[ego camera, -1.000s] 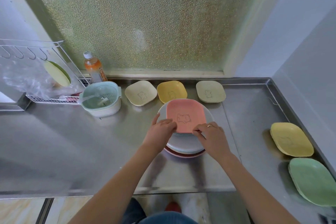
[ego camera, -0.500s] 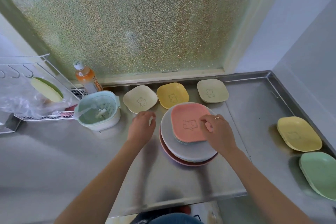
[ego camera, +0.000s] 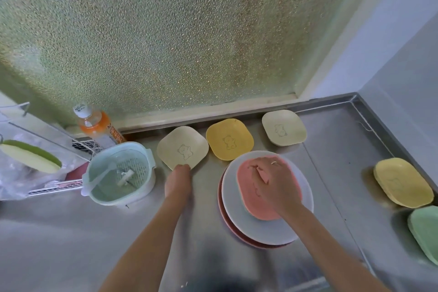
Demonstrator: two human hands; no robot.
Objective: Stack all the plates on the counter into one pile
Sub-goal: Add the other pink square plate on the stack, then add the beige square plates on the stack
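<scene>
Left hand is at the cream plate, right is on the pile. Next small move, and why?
Probably: the left hand takes hold of the cream square plate with the bear print by its near edge and lifts it. Its fingertips already meet that edge, though a grip is not visible. The right hand rests on the pink square plate topping the pile, so it would need to move clear first.

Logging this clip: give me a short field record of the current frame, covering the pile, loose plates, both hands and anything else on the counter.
pile: pink plate on top of grey plate, with a reddish plate beneath
loose plates: cream plate, yellow plate, beige plate along the back; yellow plate at right, green plate
left hand: touching the cream plate's near edge
right hand: resting on the pink plate
other: strainer basket, orange bottle, wire rack
</scene>
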